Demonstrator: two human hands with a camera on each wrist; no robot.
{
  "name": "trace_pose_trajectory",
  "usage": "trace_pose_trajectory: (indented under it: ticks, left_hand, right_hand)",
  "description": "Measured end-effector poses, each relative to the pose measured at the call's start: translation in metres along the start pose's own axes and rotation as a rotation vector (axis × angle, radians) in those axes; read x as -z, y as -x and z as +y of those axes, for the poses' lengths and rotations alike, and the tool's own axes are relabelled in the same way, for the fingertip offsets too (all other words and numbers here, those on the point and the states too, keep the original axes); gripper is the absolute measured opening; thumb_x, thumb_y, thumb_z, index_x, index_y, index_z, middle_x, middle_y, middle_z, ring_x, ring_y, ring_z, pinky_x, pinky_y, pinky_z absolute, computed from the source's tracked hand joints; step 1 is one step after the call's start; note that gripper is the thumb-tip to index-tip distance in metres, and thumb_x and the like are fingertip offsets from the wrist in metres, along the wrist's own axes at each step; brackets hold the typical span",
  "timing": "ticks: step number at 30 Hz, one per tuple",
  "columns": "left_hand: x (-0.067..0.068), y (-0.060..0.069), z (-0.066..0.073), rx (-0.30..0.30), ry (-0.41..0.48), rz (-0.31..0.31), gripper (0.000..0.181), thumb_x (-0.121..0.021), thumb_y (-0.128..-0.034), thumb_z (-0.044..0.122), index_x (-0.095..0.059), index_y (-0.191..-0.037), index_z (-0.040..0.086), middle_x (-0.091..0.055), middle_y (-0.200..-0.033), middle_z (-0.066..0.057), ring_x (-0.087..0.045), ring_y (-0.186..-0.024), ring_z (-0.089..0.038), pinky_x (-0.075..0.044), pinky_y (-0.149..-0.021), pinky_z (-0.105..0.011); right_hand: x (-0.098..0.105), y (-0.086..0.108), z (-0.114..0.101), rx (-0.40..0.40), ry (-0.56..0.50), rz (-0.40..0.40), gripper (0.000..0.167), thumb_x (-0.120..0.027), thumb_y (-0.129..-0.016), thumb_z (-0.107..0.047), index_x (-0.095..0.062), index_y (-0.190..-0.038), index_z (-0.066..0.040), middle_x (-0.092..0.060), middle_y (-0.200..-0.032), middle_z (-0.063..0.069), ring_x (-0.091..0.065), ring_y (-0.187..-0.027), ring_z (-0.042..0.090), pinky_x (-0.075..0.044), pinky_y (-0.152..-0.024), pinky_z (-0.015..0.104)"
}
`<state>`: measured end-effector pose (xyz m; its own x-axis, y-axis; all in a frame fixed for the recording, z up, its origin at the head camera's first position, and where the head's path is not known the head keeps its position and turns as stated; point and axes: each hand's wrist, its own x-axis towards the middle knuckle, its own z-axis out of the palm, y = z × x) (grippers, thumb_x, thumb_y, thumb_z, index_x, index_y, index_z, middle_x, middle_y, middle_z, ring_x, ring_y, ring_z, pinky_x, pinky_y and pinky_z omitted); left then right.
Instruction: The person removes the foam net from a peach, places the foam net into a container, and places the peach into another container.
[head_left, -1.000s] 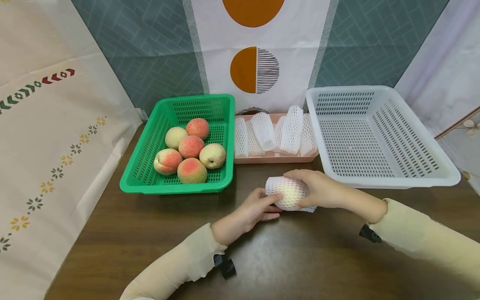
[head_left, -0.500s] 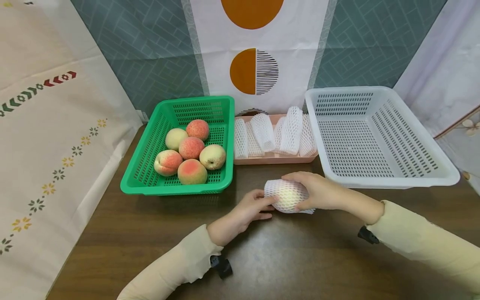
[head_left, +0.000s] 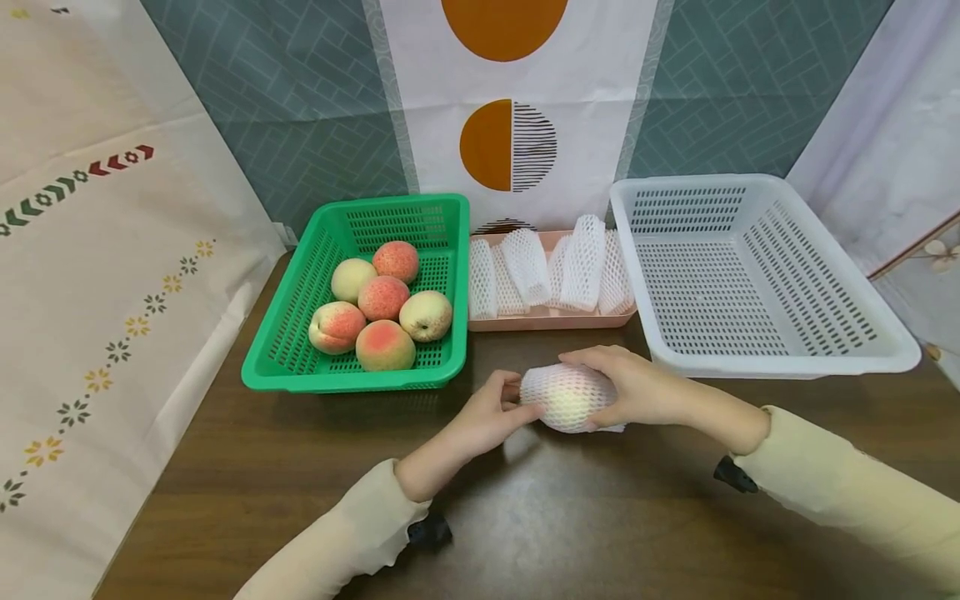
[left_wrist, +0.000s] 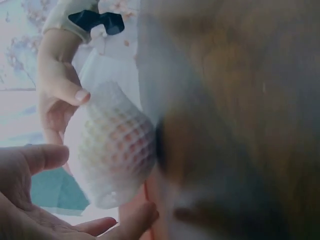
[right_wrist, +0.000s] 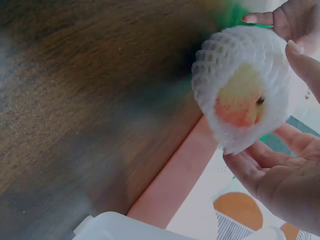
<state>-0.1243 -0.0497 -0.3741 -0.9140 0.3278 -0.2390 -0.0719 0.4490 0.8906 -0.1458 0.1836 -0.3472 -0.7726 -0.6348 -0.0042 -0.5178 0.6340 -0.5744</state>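
Observation:
A peach in a white foam net [head_left: 567, 398] is held just over the table by my right hand [head_left: 637, 385], its thumb and fingers gripping the right end. In the right wrist view the peach [right_wrist: 242, 97] shows red and yellow, with its stem end bare inside the net's opening. My left hand [head_left: 483, 417] is at the net's left end, fingers spread loosely. In the left wrist view, the left thumb [left_wrist: 52, 156] lies at the net's edge, and whether it touches cannot be told; the other fingers are apart below it.
A green basket [head_left: 352, 382] with several peaches stands at the left. Behind the hands, a pink tray [head_left: 551, 322] bears several empty foam nets [head_left: 525, 267]. A white basket [head_left: 787, 365] stands at the right on the brown table [head_left: 555, 517].
My left hand has drawn back to the left, its fingers loosening from the net. The netted peach has shifted slightly left and nearer me in my right hand.

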Motion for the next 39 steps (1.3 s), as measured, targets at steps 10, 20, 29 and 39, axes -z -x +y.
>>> trace_pose_trajectory:
  ticks: [10, 20, 29, 39]
  left_hand:
    - [0.016, 0.016, 0.005, -0.104, -0.267, -0.021, 0.063, -0.063, -0.0889, 0.031, -0.039, -0.136, -0.003, -0.044, -0.137, -0.022, -0.047, -0.123, -0.033, -0.042, -0.100, -0.050]
    - [0.027, 0.032, 0.015, -0.316, -0.350, 0.027, 0.046, -0.067, -0.0867, 0.024, -0.054, -0.126, 0.004, -0.050, -0.131, -0.013, -0.051, -0.117, -0.030, -0.046, -0.096, -0.046]
    - [0.043, 0.034, 0.021, -0.540, -0.378, 0.174, 0.042, -0.071, -0.0848, 0.021, -0.057, -0.122, 0.008, -0.049, -0.132, -0.010, -0.052, -0.117, -0.024, -0.051, -0.092, -0.041]
    - [0.067, 0.034, 0.020, -0.644, -0.823, 0.285, 0.078, -0.073, -0.0767, 0.048, -0.045, -0.142, 0.015, -0.037, -0.146, -0.019, -0.031, -0.137, -0.038, -0.025, -0.107, -0.064]
  right_hand:
    - [0.003, 0.008, 0.002, 0.005, -0.002, 0.010, 0.073, -0.078, -0.077, -0.034, -0.048, -0.136, -0.005, -0.053, -0.136, 0.012, -0.045, -0.124, 0.037, -0.040, -0.098, 0.059]
    - [0.015, 0.018, -0.004, 0.007, 0.002, 0.079, 0.063, -0.073, -0.083, -0.033, -0.050, -0.133, -0.002, -0.054, -0.134, 0.014, -0.046, -0.123, 0.036, -0.040, -0.098, 0.059]
    - [0.031, 0.028, -0.013, -0.061, 0.064, 0.175, 0.067, -0.073, -0.083, -0.036, -0.047, -0.138, -0.009, -0.044, -0.140, 0.018, -0.036, -0.128, 0.038, -0.037, -0.098, 0.063]
    - [0.043, 0.040, -0.010, -0.105, 0.230, 0.258, 0.085, -0.073, -0.077, -0.050, -0.037, -0.146, -0.016, -0.023, -0.153, 0.020, -0.014, -0.140, 0.047, -0.013, -0.106, 0.070]
